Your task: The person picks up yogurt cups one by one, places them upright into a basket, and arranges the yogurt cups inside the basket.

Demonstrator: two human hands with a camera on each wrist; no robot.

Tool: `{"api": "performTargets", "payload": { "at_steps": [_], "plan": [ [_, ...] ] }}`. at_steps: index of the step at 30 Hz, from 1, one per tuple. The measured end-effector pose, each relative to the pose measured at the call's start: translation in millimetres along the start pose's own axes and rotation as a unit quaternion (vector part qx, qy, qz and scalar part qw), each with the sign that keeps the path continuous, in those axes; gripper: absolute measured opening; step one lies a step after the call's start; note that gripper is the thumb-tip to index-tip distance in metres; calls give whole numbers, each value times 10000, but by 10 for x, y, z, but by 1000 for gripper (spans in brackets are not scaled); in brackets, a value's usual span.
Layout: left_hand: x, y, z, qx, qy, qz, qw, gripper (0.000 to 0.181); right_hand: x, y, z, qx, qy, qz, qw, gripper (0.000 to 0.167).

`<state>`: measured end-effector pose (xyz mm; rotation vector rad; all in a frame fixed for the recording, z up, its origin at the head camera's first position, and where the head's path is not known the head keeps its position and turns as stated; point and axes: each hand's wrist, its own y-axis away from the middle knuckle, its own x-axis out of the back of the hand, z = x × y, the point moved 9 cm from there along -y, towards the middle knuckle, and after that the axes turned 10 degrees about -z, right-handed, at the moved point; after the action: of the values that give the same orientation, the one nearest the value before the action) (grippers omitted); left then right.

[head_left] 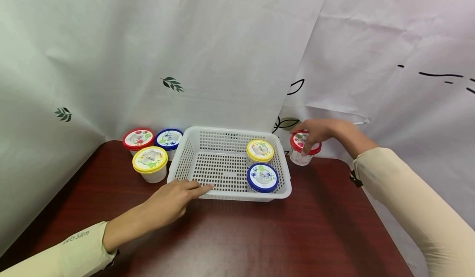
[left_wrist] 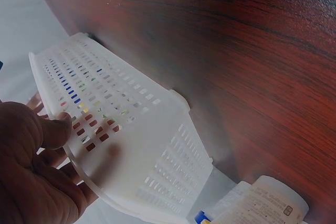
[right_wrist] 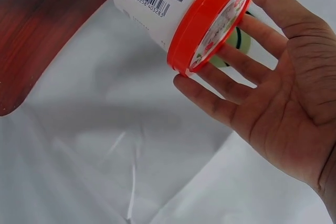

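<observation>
Red-lidded tub (head_left: 300, 158) near the far right corner of the table (head_left: 267, 235), just beside the right end of the white basket (head_left: 209, 161), with the right hand (head_left: 315, 132) reaching over it from above. The thumb and fingers of that hand are spread around the rim of the lid and grip it; whether the tub rests on the wood or is slightly raised, I cannot tell. Its white side (a barcode (right_wrist: 149, 1) shows in the right wrist view) tapers away from the lid. The left hand (head_left: 171, 199) is at the near left part of the basket, its thumb outside the wall and its other fingers over the edge, pinching it. Inside the basket, toward its right end, stand a yellow-lidded tub (head_left: 260, 150) and, nearer the person, a blue-lidded tub (head_left: 262, 177). Left of the basket, a red-topped tub (head_left: 138, 138), a blue-topped tub (head_left: 168, 139) and a yellow-topped tub (head_left: 150, 160) are clustered together. A pale cloth (head_left: 230, 62) with leaf prints hangs behind the table.
</observation>
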<state>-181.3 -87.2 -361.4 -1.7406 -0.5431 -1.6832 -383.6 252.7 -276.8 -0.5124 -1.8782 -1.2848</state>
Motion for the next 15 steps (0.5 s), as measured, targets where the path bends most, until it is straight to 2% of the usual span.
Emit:
{"api": "performTargets", "payload": {
  "at_steps": [15],
  "plan": [
    [27, 3, 18, -103, -24, 100, 9999, 72, 174, 164, -74, -18, 26, 202, 9998, 86]
  ]
}}
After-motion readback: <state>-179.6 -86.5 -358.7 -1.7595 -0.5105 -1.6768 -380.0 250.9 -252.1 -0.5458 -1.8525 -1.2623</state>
